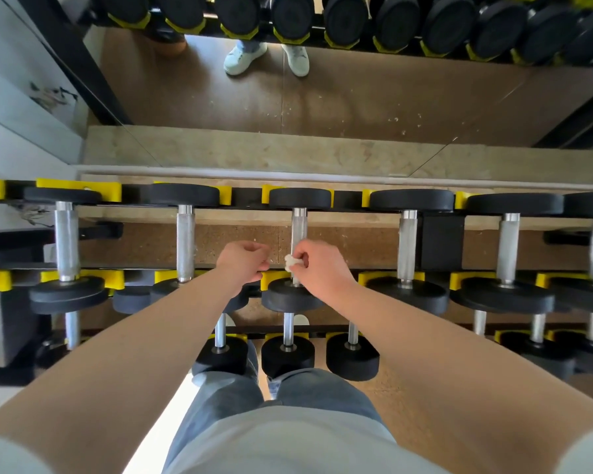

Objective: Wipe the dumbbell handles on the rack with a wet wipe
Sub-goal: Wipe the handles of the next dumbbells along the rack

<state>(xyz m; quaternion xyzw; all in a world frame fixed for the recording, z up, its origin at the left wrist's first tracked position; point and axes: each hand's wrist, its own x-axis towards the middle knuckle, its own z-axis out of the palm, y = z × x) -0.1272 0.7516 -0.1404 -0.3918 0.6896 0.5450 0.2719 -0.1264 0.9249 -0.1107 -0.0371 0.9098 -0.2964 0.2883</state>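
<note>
While left fingers point(261, 265) are clenched, right fingers point(302, 258) pinch a crumpled white wipe point(290, 262).

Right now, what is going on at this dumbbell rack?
A person stands over the dumbbell rack. The right hand pinches a crumpled white wipe at the steel handle of a middle dumbbell on the top row. The left hand is close beside it with curled fingers; whether it holds anything is not clear.

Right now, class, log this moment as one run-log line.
stage: handle wiping, top tier | right hand: pinches crumpled wet wipe at third-from-left dumbbell handle | left hand: curled beside it, grip unclear
</note>
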